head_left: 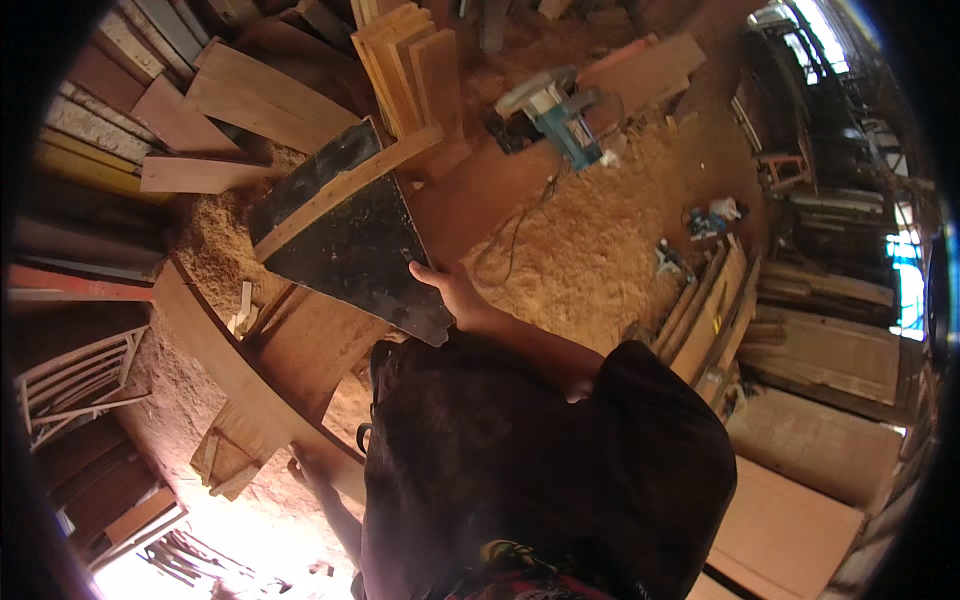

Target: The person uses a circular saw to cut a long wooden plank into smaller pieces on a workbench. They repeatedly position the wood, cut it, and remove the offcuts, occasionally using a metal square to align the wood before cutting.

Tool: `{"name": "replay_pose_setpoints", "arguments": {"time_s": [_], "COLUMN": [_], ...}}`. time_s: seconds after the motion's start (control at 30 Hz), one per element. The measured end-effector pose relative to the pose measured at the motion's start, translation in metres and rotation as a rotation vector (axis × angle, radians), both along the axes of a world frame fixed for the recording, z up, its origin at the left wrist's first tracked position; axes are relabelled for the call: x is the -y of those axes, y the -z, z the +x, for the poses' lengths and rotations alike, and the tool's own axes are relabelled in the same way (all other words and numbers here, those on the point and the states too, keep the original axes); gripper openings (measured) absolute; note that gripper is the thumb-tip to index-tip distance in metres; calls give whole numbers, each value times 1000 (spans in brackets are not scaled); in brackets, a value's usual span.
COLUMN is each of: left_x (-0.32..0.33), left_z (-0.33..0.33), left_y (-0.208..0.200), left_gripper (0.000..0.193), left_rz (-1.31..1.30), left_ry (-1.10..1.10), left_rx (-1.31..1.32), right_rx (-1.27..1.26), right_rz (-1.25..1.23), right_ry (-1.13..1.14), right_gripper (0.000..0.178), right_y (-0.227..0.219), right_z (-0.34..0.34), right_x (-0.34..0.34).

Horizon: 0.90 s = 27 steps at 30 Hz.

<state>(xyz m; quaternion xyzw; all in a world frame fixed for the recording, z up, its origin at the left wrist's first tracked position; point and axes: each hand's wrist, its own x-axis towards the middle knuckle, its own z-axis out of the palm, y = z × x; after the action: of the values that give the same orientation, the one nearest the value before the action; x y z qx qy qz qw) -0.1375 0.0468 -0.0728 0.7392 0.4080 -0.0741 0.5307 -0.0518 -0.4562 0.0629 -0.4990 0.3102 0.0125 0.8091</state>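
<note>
gripping the black panel (pixel 345 258) ahead of the dark garment (pixel 520 440) with the right hand (pixel 445 288), probably to steady it, and touching the long board (pixel 235 362) leftward with the left hand (pixel 306 470), cannot tell if closed.

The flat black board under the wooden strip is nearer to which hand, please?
Right: the right hand holds the flat black board at its right edge. The left hand is apart from it, beside the long tan wooden plank.

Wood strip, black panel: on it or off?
On: the wood strip lies across the black panel, one end past its edge. Fastened or loose: cannot tell.
</note>
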Motion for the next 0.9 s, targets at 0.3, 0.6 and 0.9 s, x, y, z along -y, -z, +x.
{"name": "replay_pose_setpoints", "arguments": {"time_s": [0.3, 0.6, 0.9], "left_x": [-23, -84, -64], "left_z": [9, 8, 34], "left_y": [-19, 15, -17], "left_gripper": [87, 91, 82], "left_rz": [-69, 91, 369], "left_ry": [218, 469, 458], "left_rx": [-111, -106, -310], "right_rx": [-40, -105, -59], "right_rz": [-255, -333, -405], "right_ry": [-112, -393, -578], "right_gripper": [52, 74, 70], "right_y": [64, 77, 98], "right_z": [-49, -70, -100], "right_x": [-46, -35, -7]}}
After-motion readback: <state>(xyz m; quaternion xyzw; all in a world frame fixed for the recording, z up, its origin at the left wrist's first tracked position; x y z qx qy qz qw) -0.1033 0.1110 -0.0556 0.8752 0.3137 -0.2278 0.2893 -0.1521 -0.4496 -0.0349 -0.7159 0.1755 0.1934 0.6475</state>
